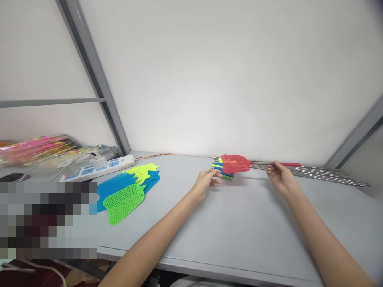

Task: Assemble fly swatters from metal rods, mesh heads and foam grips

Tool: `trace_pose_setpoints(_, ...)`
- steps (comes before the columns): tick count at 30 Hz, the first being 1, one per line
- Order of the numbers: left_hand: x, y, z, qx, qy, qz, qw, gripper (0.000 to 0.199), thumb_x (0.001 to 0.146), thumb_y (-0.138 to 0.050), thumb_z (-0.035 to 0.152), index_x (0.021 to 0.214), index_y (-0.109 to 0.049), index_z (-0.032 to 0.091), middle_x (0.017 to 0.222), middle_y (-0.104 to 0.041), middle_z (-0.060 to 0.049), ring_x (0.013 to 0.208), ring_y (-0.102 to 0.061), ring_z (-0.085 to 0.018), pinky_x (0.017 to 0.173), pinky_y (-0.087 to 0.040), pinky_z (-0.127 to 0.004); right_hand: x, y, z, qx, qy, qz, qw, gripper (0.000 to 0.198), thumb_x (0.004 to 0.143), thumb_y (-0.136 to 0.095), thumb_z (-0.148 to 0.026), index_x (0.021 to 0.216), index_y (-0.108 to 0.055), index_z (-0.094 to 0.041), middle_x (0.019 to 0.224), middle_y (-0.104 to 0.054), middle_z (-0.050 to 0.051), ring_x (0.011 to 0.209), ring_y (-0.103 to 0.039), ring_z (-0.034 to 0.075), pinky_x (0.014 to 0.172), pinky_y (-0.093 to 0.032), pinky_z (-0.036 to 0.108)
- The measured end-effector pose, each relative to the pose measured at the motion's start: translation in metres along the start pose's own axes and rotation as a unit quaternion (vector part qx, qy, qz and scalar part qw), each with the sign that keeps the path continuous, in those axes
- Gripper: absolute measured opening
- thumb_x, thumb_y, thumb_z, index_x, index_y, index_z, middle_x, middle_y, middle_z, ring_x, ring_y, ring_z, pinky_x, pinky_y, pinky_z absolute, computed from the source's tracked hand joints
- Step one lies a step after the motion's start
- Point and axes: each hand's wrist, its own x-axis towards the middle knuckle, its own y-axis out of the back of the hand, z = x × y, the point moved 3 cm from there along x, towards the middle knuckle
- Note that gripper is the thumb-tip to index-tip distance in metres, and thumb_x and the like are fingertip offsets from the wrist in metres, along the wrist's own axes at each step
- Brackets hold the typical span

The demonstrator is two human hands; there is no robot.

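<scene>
the right hand (282, 179) is pinching the thin metal rod (261, 164) of a red perforated plastic swatter (235, 164); the left hand (206, 182) is hovering beside its head, fingers parted.

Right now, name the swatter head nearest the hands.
The red swatter head, between the left hand and right hand; the green, blue and yellow heads lie farther left.

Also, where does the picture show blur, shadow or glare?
In the head view, the pink bundle at left looks smeared; in the same view, a soft shadow lies on the table below the red swatter, and the metal rods carry glints.
</scene>
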Motion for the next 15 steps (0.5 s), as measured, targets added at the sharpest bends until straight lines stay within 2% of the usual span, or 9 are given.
trace_pose_setpoints(4, 0.007, 0.004, -0.008, 0.076, -0.023, 0.004, 0.997, 0.025, 0.071, -0.043, 0.035, 0.076, -0.057, 0.014, 0.081, -0.059, -0.007, 0.054, -0.054, -0.009, 0.052, -0.039, -0.022, 0.024, 0.044, -0.005, 0.011, -0.002, 0.103, 0.995, 0.014, 0.074, -0.042, -0.019, 0.061, -0.048, -0.017, 0.051, -0.041, -0.001, 0.043, -0.039, 0.006, 0.038, -0.036, 0.019)
trace_pose_setpoints(8, 0.012, 0.007, -0.013, 0.136, -0.068, 0.03, 0.988, 0.023, 0.069, -0.044, 0.033, 0.07, -0.057, 0.014, 0.072, -0.059, -0.005, 0.049, -0.051, -0.008, 0.049, -0.037, -0.021, 0.038, 0.084, -0.008, -0.019, -0.005, 0.155, 0.988, 0.021, 0.076, -0.037, -0.015, 0.055, -0.042, -0.017, 0.045, -0.03, -0.003, 0.036, -0.028, 0.006, 0.032, -0.023, 0.022)
trace_pose_setpoints(11, 0.014, 0.007, -0.014, 0.148, -0.084, 0.034, 0.985, 0.021, 0.069, -0.045, 0.031, 0.068, -0.057, 0.014, 0.07, -0.06, -0.003, 0.047, -0.049, -0.008, 0.05, -0.037, -0.02, 0.042, 0.102, -0.006, -0.053, -0.012, 0.175, 0.983, 0.022, 0.075, -0.035, -0.011, 0.054, -0.039, -0.018, 0.046, -0.03, -0.002, 0.035, -0.027, 0.005, 0.033, -0.02, 0.025)
trace_pose_setpoints(15, 0.014, 0.008, -0.012, 0.161, -0.093, 0.034, 0.982, 0.022, 0.07, -0.043, 0.031, 0.07, -0.057, 0.014, 0.07, -0.06, -0.004, 0.047, -0.05, -0.008, 0.049, -0.036, -0.019, 0.046, 0.11, -0.004, -0.11, -0.014, 0.167, 0.98, 0.023, 0.073, -0.034, -0.008, 0.053, -0.036, -0.018, 0.047, -0.031, -0.001, 0.035, -0.028, 0.005, 0.035, -0.021, 0.027)
